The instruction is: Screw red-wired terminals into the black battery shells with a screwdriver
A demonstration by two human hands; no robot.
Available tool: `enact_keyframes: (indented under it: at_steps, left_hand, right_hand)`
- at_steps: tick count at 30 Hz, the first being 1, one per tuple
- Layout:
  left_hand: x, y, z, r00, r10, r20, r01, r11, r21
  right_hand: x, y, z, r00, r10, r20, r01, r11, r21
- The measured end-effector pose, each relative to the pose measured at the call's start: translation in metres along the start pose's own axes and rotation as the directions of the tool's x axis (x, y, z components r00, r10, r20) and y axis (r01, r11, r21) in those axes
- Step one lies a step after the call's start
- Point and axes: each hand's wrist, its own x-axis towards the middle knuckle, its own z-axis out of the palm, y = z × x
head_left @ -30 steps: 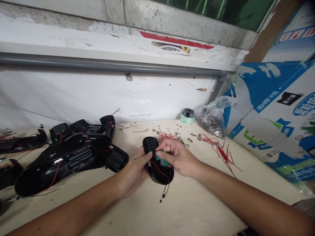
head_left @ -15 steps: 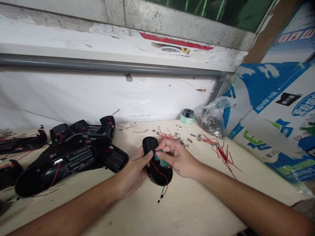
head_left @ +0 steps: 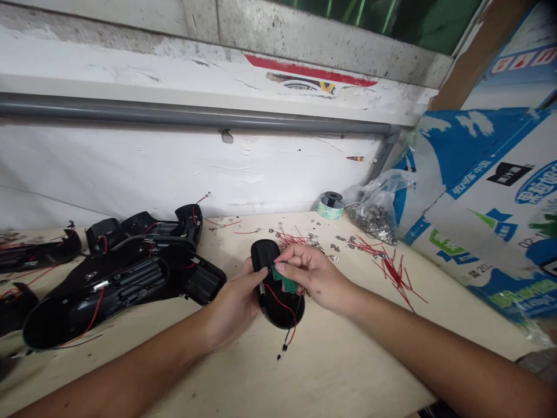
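Head cam: left hand [head_left: 232, 305] cradling a glossy black oval plastic shell [head_left: 281, 313], right hand [head_left: 315, 277] pinching a small green board [head_left: 285, 280], thin red wire [head_left: 295, 332] dangling off.

Room for a hand to pass runs along the front edge of the table [head_left: 331, 371], below the black plastic shell [head_left: 282, 307] held at centre. Black housings [head_left: 96, 302] crowd the left side, and red wires [head_left: 394, 273] and small metal parts [head_left: 335, 248] litter the back, with a tape roll [head_left: 330, 205], a plastic bag [head_left: 374, 217] and a printed carton [head_left: 474, 215] blocking the rear right corner.
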Motion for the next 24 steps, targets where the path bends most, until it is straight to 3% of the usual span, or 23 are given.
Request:
enact_keyframes:
  at_steps: [8, 24]
  left_hand:
    - [0.0001, -0.0006, -0.0019, 1.0, 0.003, -0.01, -0.003, 1.0, 0.03]
    - [0.001, -0.0021, -0.0021, 0.998, 0.013, -0.057, -0.012, 1.0, 0.022]
  right_hand:
    - [0.0011, 0.0034, 0.0034, 0.998, -0.053, 0.019, 0.05, 0.994, 0.097]
    - [0.0006, 0.0078, 0.0073, 0.998, -0.068, -0.011, 0.069, 0.992, 0.108]
